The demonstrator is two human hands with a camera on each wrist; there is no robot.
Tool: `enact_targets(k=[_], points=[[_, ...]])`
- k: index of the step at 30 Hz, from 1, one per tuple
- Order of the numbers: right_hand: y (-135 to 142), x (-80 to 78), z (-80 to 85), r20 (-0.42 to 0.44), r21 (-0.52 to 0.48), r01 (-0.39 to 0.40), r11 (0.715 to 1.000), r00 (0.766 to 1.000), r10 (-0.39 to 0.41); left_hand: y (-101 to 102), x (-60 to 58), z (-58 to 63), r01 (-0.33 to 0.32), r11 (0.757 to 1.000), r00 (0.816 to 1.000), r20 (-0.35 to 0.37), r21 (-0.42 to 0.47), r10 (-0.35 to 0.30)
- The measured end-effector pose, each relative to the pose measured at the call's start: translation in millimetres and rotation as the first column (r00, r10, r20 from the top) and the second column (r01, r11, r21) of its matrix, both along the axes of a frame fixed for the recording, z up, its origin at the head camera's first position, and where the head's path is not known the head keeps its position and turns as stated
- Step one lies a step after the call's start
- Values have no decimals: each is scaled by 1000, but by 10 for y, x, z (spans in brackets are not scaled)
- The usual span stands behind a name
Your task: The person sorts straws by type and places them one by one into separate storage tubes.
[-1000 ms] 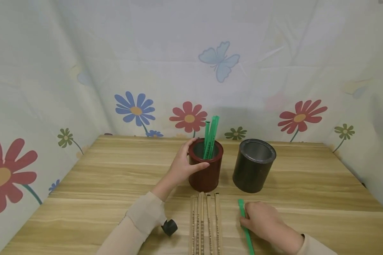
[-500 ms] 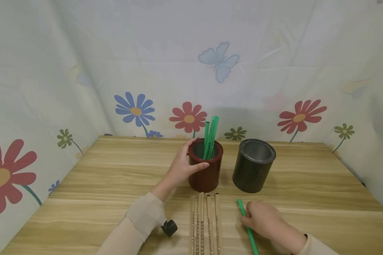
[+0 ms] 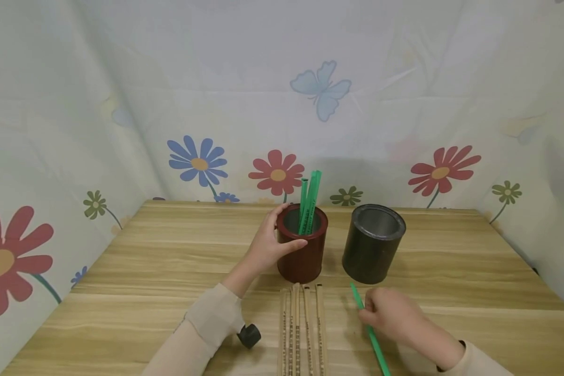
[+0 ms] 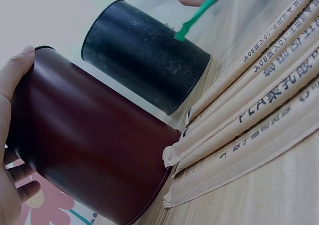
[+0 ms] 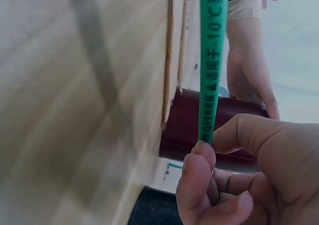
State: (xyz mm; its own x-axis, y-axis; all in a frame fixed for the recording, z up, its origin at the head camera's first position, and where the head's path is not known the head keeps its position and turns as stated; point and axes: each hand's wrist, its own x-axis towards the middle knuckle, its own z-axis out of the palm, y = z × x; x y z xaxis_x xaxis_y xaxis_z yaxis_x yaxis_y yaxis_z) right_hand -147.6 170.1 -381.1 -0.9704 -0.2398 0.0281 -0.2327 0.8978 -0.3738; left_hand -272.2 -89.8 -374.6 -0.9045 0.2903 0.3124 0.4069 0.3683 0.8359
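My left hand (image 3: 265,243) holds the dark red can (image 3: 305,261) near its rim, thumb on the near side. Several green wrapped straws (image 3: 309,206) stand in that can, leaning on its inside. My right hand (image 3: 395,318) pinches another green wrapped straw (image 3: 378,350) between thumb and fingers. In the right wrist view the printed wrapper of this straw (image 5: 213,60) shows above the fingertips, raised off the tabletop. Several brown paper-wrapped straws (image 3: 308,329) lie side by side on the table between my forearms.
A black can (image 3: 372,250) stands upright to the right of the red one, its mouth facing up. The wooden table (image 3: 178,250) ends at a flower-printed cloth (image 3: 376,172) behind. A small black piece (image 3: 250,336) sits at my left cuff.
My right hand has shifted slightly right and away from me with the green straw, whose far end now reaches closer to the black can. The left hand stays on the red can.
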Motion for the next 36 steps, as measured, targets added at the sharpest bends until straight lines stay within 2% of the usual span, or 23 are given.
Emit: enact_targets(k=[5, 10, 19, 23, 26, 29, 32, 36], points=[[44, -38, 127, 26, -68, -46, 997, 999, 48, -10, -7, -8, 0, 1000, 1000, 1, 2, 0], [74, -93, 305, 49, -165, -101, 981, 993, 110, -19, -2, -6, 0, 1000, 1000, 3, 7, 0], [92, -199, 640, 29, -223, -136, 965, 989, 146, -26, -15, 2, 0, 1000, 1000, -3, 8, 0], [120, -242, 759, 6, -289, -146, 946, 988, 154, -12, -30, -8, 3, 1000, 1000, -9, 8, -3], [141, -296, 853, -35, -340, -188, 921, 982, 187, -4, -28, -15, 3, 1000, 1000, -8, 15, -3], [147, -354, 954, -83, -356, -219, 908, 976, 203, -1, -24, -22, 5, 1000, 1000, -7, 20, -5], [144, -402, 1057, -114, -342, -217, 914, 975, 189, 3, -12, -22, 5, 1000, 1000, -6, 21, -5], [137, -470, 1170, -104, -332, -190, 924, 981, 164, -1, -4, -16, 3, 1000, 1000, -2, 23, -3]])
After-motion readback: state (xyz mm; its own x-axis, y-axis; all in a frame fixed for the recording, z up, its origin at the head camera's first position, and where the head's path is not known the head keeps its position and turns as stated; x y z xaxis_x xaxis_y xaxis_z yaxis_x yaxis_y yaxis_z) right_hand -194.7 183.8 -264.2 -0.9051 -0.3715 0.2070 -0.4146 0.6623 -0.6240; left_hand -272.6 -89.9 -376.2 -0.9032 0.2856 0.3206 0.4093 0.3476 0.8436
